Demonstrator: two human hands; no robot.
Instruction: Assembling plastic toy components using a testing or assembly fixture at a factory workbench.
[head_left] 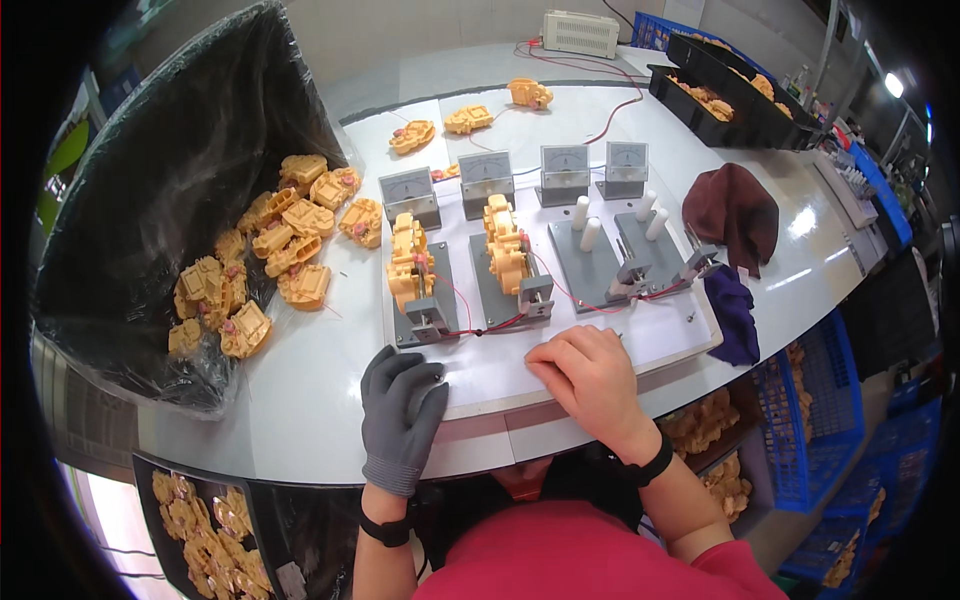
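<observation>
We see a bright, fairly evenly lit desk (310,400) with soft, faint shadows. Glare streaks its right side, and a small lamp (893,86) burns white at upper right. The black plastic bag (150,200) catches a dull sheen along its folds; lower left, a pale patch is washed out. We find the left fingers (383,374) and right fingers (563,359) reasonably crisp. The fisheye bows the desk's edges, and blackness swallows our corners.
</observation>
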